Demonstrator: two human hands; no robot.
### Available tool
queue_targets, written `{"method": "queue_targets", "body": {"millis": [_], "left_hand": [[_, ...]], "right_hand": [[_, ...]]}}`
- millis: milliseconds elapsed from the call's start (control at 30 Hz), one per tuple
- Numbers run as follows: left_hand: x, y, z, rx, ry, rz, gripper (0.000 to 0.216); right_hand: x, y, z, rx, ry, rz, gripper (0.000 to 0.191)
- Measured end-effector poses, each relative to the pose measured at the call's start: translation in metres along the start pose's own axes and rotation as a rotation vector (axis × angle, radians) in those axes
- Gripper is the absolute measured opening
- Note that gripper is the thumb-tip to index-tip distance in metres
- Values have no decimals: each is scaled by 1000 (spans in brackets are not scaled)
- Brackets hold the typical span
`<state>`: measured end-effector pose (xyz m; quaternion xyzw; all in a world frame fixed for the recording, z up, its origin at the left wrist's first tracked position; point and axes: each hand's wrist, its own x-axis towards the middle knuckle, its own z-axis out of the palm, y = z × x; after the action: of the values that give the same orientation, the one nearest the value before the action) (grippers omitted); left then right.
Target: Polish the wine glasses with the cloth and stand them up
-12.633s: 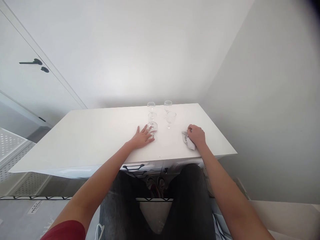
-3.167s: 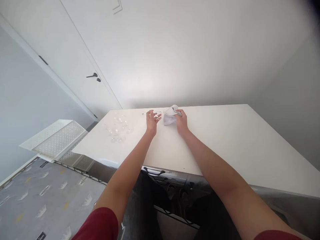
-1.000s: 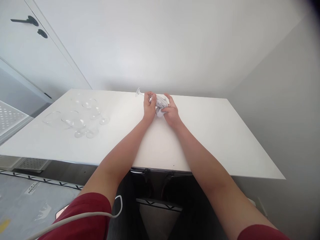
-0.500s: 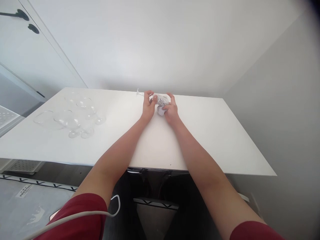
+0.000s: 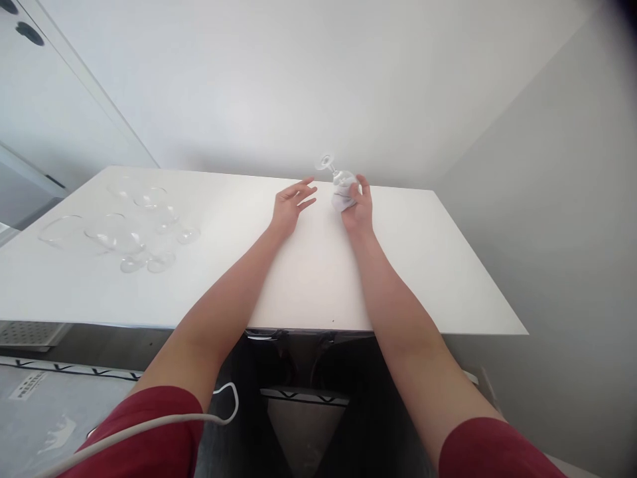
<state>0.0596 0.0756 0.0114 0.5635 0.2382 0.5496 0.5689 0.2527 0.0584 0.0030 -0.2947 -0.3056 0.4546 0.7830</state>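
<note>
My right hand (image 5: 359, 207) is closed round a small stemmed wine glass (image 5: 332, 169) and a white cloth (image 5: 343, 196). The glass is tilted, its foot pointing up and to the left, and the cloth is bunched at its bowl. My left hand (image 5: 290, 204) hovers just left of it with the fingers spread and nothing in them. Both hands are above the far middle of the white table (image 5: 308, 279).
Several clear stemmed glasses (image 5: 130, 226) stand in a group on the table's left part. A wall runs close behind the table and another along its right side. A white door (image 5: 30, 99) is at the far left. A grey cable (image 5: 164, 418) crosses my left sleeve.
My left hand has let go of the glass and opened. My right hand has lifted the glass, with the cloth, up and to the right, its foot now tipped upward.
</note>
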Motion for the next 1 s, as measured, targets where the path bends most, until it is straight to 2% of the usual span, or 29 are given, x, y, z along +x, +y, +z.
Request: {"method": "queue_targets", "body": {"millis": [67, 100, 167, 233, 300, 367, 500, 567, 633, 733, 867, 1000], "left_hand": [[3, -1, -5, -95, 14, -164, 50], [4, -2, -5, -112, -29, -258, 57], [3, -1, -4, -104, -198, -427, 67], [-2, 2, 1, -92, -372, -513, 66], [-7, 6, 5, -83, -460, -506, 56], [-11, 9, 7, -71, -479, -454, 46], [-12, 9, 8, -66, -466, -395, 34], [-10, 7, 8, -76, -410, -346, 35], [-8, 5, 8, -79, -344, -274, 37], [-6, 2, 9, -54, -298, -210, 38], [-6, 1, 10, -80, -293, -229, 42], [-9, 7, 12, -119, -316, -255, 40]], "right_hand": [[3, -6, -6, -69, 5, -27, 52], [3, -9, -7, -126, -14, -36, 49], [-1, -11, -3, -228, -79, -40, 44], [-7, -10, 4, -281, -152, -24, 43], [-11, -8, 9, -284, -203, -8, 45], [-9, -4, 9, -224, -191, -36, 44], [10, 3, -7, 11, 41, -134, 32], [20, 8, -15, 60, 162, -102, 26], [23, 14, -16, 45, 197, -68, 25], [15, 18, -6, -26, 62, -36, 29], [-1, 12, 9, -53, -172, 59, 39], [-7, 4, 15, -100, -193, 67, 38]]}}
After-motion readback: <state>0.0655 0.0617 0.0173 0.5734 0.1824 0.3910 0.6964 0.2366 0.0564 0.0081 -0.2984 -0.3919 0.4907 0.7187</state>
